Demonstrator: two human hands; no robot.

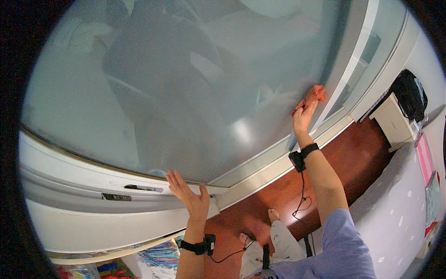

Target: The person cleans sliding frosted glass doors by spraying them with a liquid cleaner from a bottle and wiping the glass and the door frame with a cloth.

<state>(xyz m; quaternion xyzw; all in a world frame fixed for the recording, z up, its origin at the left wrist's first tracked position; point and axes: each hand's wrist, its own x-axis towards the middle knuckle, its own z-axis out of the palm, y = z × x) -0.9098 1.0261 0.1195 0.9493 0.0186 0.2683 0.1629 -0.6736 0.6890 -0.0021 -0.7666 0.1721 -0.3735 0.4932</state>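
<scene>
A large glass pane (181,104) of a white-framed sliding door fills most of the view and carries dim reflections. With my right hand (304,117) I press a crumpled orange-red cloth (315,93) against the glass, close to the upright white frame (352,62) at the right. My left hand (190,198) is spread, its fingers over the lower left frame (104,174) and the edge of the pane, with nothing held. Whether its palm touches the frame I cannot tell. A dark recessed latch (143,188) sits in that frame to the left of the hand.
Reddish wood floor (251,209) lies under my bare feet. At the right stand a cream bedside cabinet (393,122) with a black bag (411,94), and a bed with a pale cover (383,223). Folded textiles (160,254) are at lower left. Cables (302,202) hang from both wrist straps.
</scene>
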